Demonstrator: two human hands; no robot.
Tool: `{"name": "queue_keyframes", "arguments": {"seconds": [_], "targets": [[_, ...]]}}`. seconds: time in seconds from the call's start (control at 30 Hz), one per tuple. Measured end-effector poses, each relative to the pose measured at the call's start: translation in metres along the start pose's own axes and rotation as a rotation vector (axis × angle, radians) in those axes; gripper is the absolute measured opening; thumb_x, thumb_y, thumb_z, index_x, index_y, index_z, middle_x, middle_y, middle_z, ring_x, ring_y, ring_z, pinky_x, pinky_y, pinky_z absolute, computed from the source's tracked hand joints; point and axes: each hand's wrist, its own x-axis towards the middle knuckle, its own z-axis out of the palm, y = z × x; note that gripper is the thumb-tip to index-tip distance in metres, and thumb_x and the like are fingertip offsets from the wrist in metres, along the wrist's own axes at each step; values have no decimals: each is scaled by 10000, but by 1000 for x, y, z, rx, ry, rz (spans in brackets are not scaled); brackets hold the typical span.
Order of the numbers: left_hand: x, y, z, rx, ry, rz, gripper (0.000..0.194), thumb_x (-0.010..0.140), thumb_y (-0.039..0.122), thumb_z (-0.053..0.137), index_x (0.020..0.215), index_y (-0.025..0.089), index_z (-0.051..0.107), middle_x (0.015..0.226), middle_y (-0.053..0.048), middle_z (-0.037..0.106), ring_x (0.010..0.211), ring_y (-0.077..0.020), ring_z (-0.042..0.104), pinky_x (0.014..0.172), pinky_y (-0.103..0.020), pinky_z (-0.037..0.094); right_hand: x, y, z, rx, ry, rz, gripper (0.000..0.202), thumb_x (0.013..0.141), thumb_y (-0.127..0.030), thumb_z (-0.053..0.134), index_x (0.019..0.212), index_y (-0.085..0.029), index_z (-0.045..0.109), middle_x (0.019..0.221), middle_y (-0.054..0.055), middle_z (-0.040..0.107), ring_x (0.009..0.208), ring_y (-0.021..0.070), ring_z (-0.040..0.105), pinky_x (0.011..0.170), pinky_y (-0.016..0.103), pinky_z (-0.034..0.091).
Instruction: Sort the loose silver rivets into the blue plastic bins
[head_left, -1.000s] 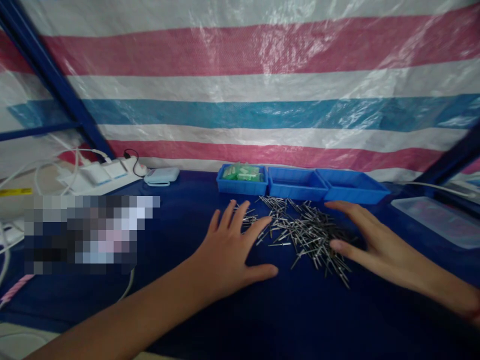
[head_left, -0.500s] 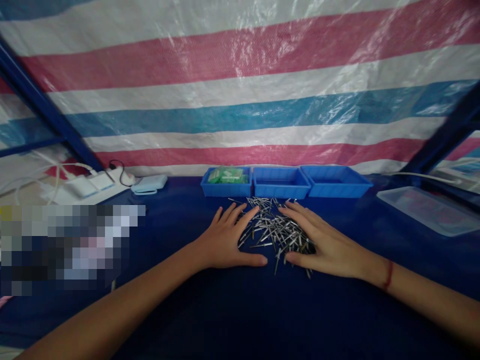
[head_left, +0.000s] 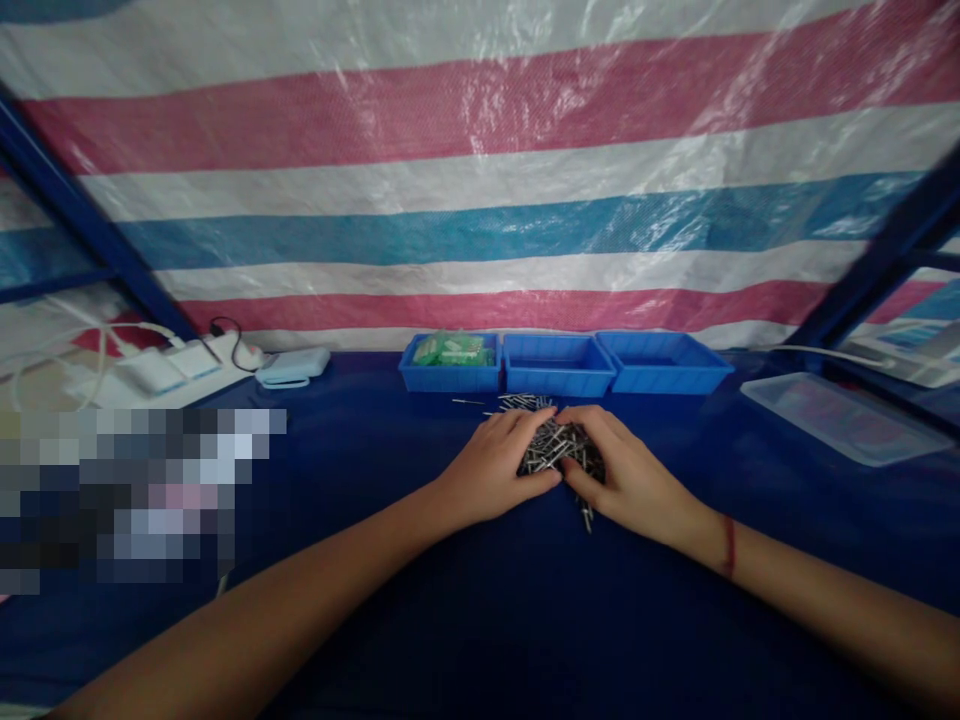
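cupping metal pins (head_left: 553, 450) between left hand (head_left: 493, 468) and right hand (head_left: 631, 480), each grip curved, part-open.

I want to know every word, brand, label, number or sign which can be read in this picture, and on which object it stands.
No readable text anywhere.
Green packets: too blurred to tell if printed.
White plugs: too blurred to read any marking.
Blue trays: no lettering visible.
Metal pins: too small to tell.

Dim | glare on striped sheet (head_left: 525, 130) | foreground dark | edges stretched | lower left pixelated
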Motion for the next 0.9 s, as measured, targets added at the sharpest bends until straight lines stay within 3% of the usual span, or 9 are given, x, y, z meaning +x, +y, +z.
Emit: {"name": "queue_keyframes", "arguments": {"seconds": [0.13,0.23,0.33,0.6,0.77,0.9], "targets": [[1,-3,3,-94,101,3,551,785,134,526,1313,160,369,1263,-118,509,1175,-231,466,1015,-421,362,8,0,4,51,109,123,300,731,-117,510,1014,-216,491,968,59,600,893,224,585,780,380,470],[1,-6,5,-164,179,-15,557,753,69,502,1288,164,379,1243,-117,512,1140,-218,493,994,-425,392,18,-1,8,114,213,173,255,724,-115,511,961,-209,504,951,59,597,885,217,577,787,382,464],[1,-7,5,-196,219,-29,535,758,69,491,1271,174,386,1238,-119,504,1117,-226,505,967,-446,418,27,-4,12,275,259,209,239,738,-134,515,965,-211,512,953,54,593,881,205,578,797,383,465],[-2,-4,1,-170,232,-81,480,807,146,504,1273,178,393,1266,-124,482,1165,-240,468,997,-466,385,26,-6,7,693,236,275,164,780,-199,517,943,-218,511,986,52,620,888,189,622,781,371,478],[-4,5,-3,-45,212,23,341,833,184,522,1173,194,498,1228,-102,503,1187,-224,448,1026,-444,354,22,-4,3,721,253,277,122,794,-226,514,915,-211,515,977,51,622,884,189,637,800,377,475],[-7,11,-6,50,195,64,262,848,175,498,1103,188,555,1196,-90,524,1151,-209,474,1008,-410,377,20,1,-1,541,275,323,96,805,-266,523,869,-202,555,905,45,630,859,193,616,812,395,468]]}}
